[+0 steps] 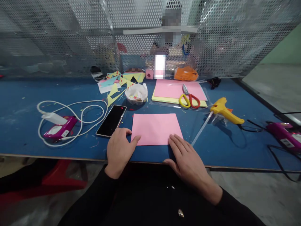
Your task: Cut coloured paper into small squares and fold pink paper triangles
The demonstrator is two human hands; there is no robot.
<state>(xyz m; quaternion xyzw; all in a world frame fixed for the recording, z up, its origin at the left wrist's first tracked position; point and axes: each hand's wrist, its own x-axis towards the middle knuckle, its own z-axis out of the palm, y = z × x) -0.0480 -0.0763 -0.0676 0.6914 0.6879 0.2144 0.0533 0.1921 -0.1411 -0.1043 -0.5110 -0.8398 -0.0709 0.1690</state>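
A pink sheet of paper point(155, 128) lies flat on the blue table in front of me. My left hand point(120, 150) rests at its lower left corner, thumb on the edge and index finger apart from it; the other fingers are mostly hidden. Just beyond that hand lies a black-screened phone point(112, 121). My right hand point(188, 158) is spread flat, its fingertips on the sheet's lower right corner and its thumb by the table edge. Neither hand grips anything.
Scissors point(189, 99) lie on stacked coloured paper point(169, 89). A yellow glue gun point(225, 111) with a glue stick is at right. Paper scraps point(114, 94) and a scrap-filled bowl point(136, 94) sit behind. Purple power strips point(60, 128) with cables flank both sides; a perforated metal screen point(145, 18) stands behind.
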